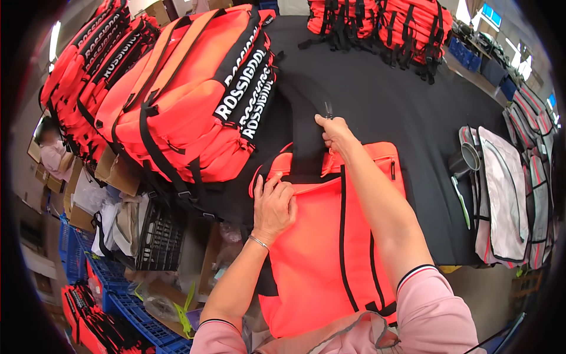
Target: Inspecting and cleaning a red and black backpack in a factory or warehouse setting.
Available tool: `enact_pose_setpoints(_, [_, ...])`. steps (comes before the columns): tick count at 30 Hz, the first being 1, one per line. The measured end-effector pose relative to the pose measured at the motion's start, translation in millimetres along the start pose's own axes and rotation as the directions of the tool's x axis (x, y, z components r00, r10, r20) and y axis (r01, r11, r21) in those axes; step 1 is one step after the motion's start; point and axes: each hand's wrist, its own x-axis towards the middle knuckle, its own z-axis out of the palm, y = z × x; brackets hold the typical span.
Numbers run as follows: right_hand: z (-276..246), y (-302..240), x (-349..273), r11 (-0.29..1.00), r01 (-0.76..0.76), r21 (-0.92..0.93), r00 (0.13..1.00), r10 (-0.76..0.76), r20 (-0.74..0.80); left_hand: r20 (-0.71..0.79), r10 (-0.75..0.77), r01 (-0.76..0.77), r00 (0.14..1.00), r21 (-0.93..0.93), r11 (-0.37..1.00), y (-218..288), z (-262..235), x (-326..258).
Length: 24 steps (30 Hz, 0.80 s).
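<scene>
Orange-red backpack (312, 248) on black worktop (407, 94), under left hand (275, 209) (grip unclear), short of right hand (337, 133). Right hand grasping small snips (328, 110), handles hidden. Right forearm (386, 218), pink shirt (436, 312) mask backpack parts.

The bright orange-red bag (312, 236) lies spread out at five o'clock, a bit creased at its far edge. Long black stripes (343, 236) run down it toward six o'clock. A short dark zip (393, 169) sits near its one o'clock corner. Small snips (328, 110) are past the bag's twelve o'clock edge, thin tips pointing away and a little apart.
</scene>
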Motion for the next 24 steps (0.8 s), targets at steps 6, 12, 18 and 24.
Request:
enact_pose_setpoints(6, [-18, -7, -95, 0.895, 0.285, 0.344, 0.935, -0.339, 0.107, -0.222, -0.234, 0.147, 0.946, -0.352, 0.925, -11, -2, 9])
enact_pose_setpoints(12, [-25, 13, -175, 0.847, 0.520, 0.112, 0.847, -0.528, 0.056, -0.059, -0.531, 0.226, 0.845, -0.861, 0.455, 0, -54, 133])
enact_pose_setpoints(18, [-43, 43, -226, 0.845, 0.533, 0.039, 0.839, -0.534, 0.101, 0.047, -0.503, 0.068, 0.863, -0.997, 0.024, 32, -104, 185])
enact_pose_setpoints(24, [-98, 6, -285, 0.641, 0.750, 0.163, 0.658, -0.749, -0.082, 0.477, 0.107, 0.468, 0.873, -0.878, 0.097, 102, -84, 56])
